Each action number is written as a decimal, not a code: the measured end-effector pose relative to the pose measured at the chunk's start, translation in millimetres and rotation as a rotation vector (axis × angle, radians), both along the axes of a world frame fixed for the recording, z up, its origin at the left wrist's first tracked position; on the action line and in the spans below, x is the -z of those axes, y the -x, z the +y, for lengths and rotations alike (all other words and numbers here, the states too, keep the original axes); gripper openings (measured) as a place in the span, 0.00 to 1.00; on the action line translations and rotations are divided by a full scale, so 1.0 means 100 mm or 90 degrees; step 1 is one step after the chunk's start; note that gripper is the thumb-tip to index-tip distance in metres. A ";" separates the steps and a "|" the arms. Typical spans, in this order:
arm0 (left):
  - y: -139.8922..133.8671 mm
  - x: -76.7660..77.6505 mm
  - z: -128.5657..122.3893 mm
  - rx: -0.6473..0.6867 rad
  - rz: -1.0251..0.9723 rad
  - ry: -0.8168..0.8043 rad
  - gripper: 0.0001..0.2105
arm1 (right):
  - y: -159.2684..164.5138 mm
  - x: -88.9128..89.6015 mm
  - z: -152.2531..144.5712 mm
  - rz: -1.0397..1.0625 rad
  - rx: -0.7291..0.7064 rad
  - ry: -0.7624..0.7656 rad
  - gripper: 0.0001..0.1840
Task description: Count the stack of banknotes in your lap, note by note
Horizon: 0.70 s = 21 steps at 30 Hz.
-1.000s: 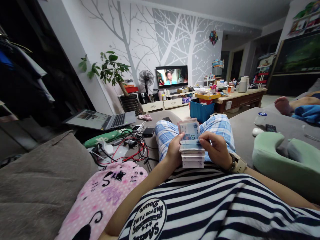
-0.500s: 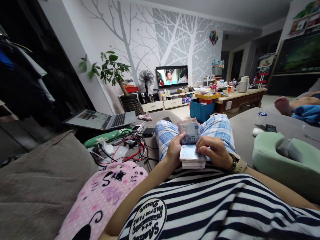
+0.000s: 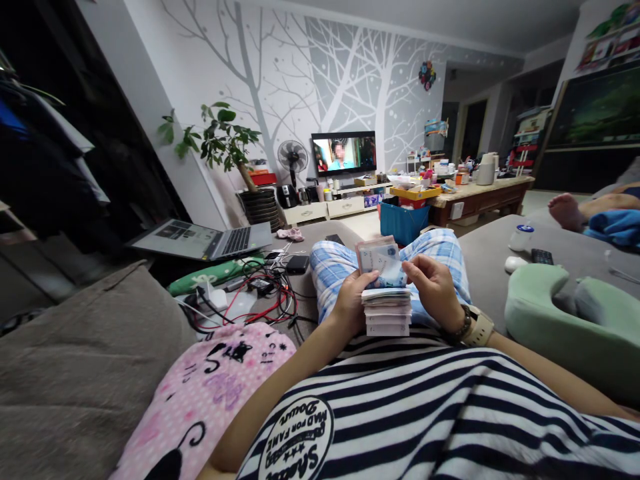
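One thick stack of banknotes (image 3: 387, 313) sits just below and right of the middle of the frame, above our lap. Our left hand (image 3: 349, 300) grips it from its left side, the thumb laid over the notes where they bend; part of the stack stands up beyond the thumb, and the rest folds down toward us, its edges showing in stepped layers. Our right hand (image 3: 431, 293) has its thumb and forefinger closed to a narrow pinch at the right edge of a bluish note (image 3: 393, 267), which lies askew over the upstanding ones. We cannot tell how the left hand's hidden fingers lie behind the stack.

On our right wrist we wear a dark beaded bracelet (image 3: 466, 323) and a pale wristwatch (image 3: 479, 328). Blue plaid trousers (image 3: 327, 267) cover our legs, and a striped shirt (image 3: 400, 407) fills the lower centre of the frame. At left centre we see an open laptop (image 3: 200, 240), with a tangle of cables (image 3: 280, 285) below and to its right, and a pink blanket (image 3: 215, 393) at lower left. At the right of the frame a green neck pillow (image 3: 533, 300) lies near a white mouse (image 3: 515, 265). Toward the upper centre a television (image 3: 345, 153) is lit, with a fan (image 3: 293, 158) just to its left.
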<state>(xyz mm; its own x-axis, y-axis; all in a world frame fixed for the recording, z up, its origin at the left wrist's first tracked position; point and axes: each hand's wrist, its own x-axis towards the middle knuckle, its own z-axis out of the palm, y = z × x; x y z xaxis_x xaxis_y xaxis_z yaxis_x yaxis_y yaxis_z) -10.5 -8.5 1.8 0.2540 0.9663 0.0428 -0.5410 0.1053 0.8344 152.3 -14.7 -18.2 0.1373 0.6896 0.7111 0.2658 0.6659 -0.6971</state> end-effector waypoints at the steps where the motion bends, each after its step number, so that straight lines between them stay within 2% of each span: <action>1: 0.00 -0.01 -0.01 0.001 0.003 -0.001 0.07 | 0.00 0.00 0.00 0.003 -0.006 -0.002 0.23; 9: -0.05 -0.02 0.02 -0.009 -0.032 0.042 0.06 | 0.02 0.00 -0.01 0.008 -0.016 -0.018 0.18; 15: -0.06 -0.04 0.04 0.013 -0.031 -0.011 0.09 | 0.02 -0.02 -0.11 -0.055 -0.065 -0.079 0.15; 21: -0.05 -0.05 0.03 0.057 -0.059 0.058 0.13 | 0.01 -0.01 -0.13 -0.077 -0.082 -0.099 0.14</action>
<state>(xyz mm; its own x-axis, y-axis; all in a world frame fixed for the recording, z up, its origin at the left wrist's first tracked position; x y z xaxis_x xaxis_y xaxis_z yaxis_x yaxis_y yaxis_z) -5.0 -5.6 6.9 0.3383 0.9409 -0.0162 -0.6006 0.2291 0.7660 151.0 -27.9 -17.5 -0.0377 0.5767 0.8161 0.2480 0.7965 -0.5514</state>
